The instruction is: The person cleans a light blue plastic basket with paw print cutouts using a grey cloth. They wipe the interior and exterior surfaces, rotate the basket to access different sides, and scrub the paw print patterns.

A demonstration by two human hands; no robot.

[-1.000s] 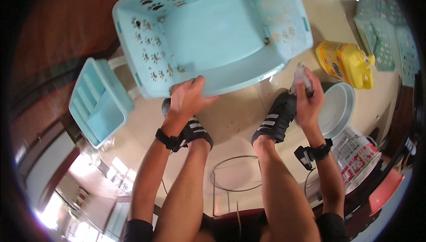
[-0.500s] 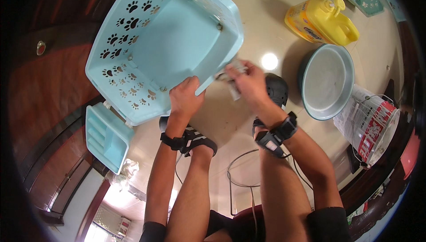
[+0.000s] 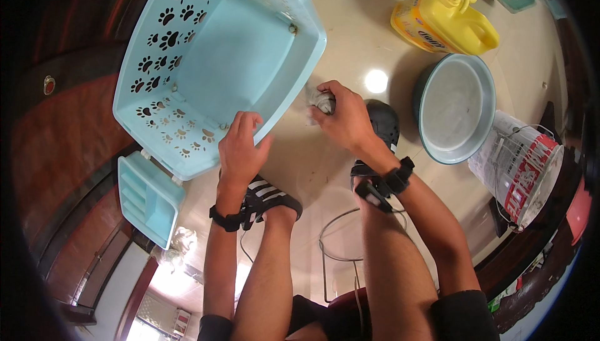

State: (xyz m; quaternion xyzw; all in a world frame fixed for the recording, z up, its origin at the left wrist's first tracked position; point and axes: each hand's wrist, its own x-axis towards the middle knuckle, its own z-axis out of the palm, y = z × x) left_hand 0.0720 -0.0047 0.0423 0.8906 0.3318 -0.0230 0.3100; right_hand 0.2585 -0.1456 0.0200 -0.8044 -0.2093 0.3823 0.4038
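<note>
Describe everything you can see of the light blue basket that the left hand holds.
The light blue basket looks like moulded plastic, rectangular, with a smooth floor and walls pierced by paw-shaped holes. It is empty and tilted, its open side facing the camera, above the beige floor. The left hand grips its near rim. The right hand, closed on a small white cloth, is by its right edge.

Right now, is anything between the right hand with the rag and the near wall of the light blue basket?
Nothing visible. The right hand grips a crumpled whitish rag just beside the outer wall of the light blue basket, with only bare floor between. The left hand already holds the basket's near rim, off to the side of that gap.
</note>
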